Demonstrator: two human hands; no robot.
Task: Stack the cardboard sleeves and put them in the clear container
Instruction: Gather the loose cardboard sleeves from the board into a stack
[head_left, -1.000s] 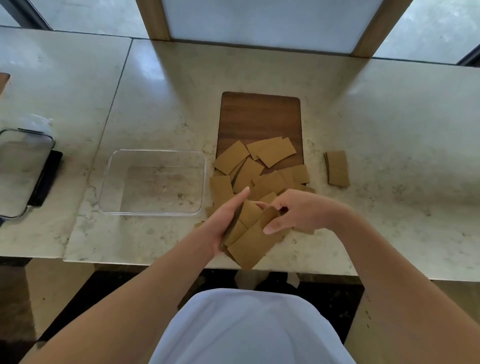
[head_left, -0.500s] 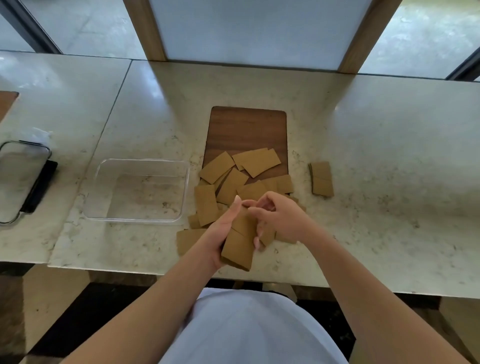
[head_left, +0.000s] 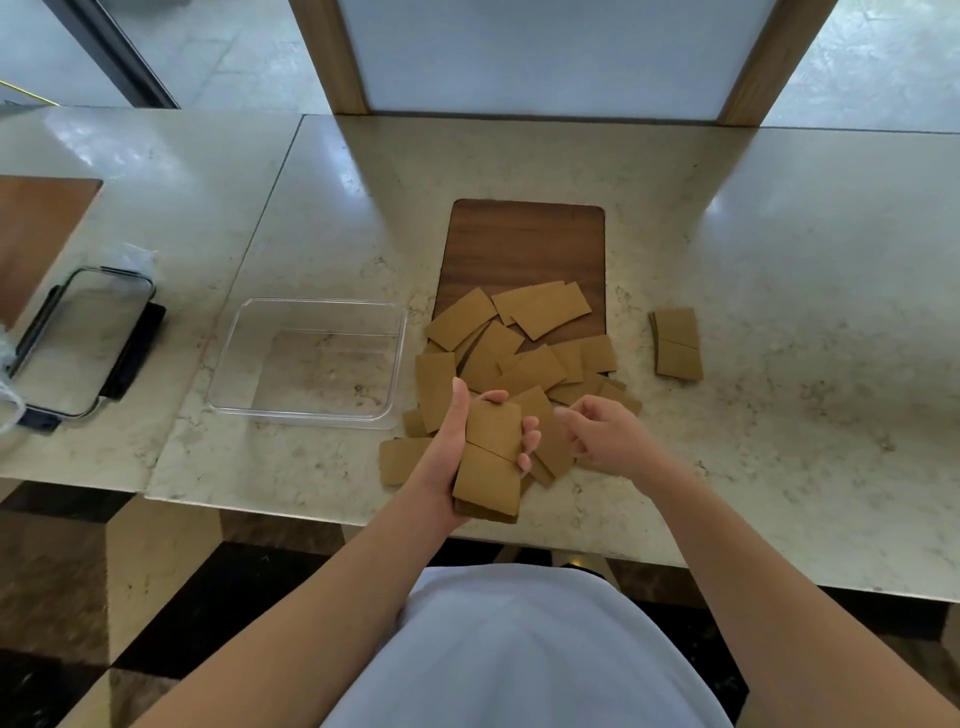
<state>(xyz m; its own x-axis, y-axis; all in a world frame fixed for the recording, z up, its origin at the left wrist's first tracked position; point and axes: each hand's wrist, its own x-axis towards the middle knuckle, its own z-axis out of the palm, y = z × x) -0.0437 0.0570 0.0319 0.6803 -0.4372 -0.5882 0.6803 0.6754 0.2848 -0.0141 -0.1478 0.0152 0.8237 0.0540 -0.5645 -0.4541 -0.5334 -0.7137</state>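
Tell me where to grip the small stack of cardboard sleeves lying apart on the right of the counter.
Pinch the small stack across its two long side edges, coming from above. It lies flat on the marble counter with free space all around, so fingers can close on both sides and keep the sleeves aligned.

Your left hand (head_left: 447, 457) gripped a stack of sleeves (head_left: 491, 462) just near of the wooden board (head_left: 524, 244). Your right hand (head_left: 602, 439) curled beside it over the loose pile (head_left: 524, 353). The clear container (head_left: 311, 364) sat left of the board.
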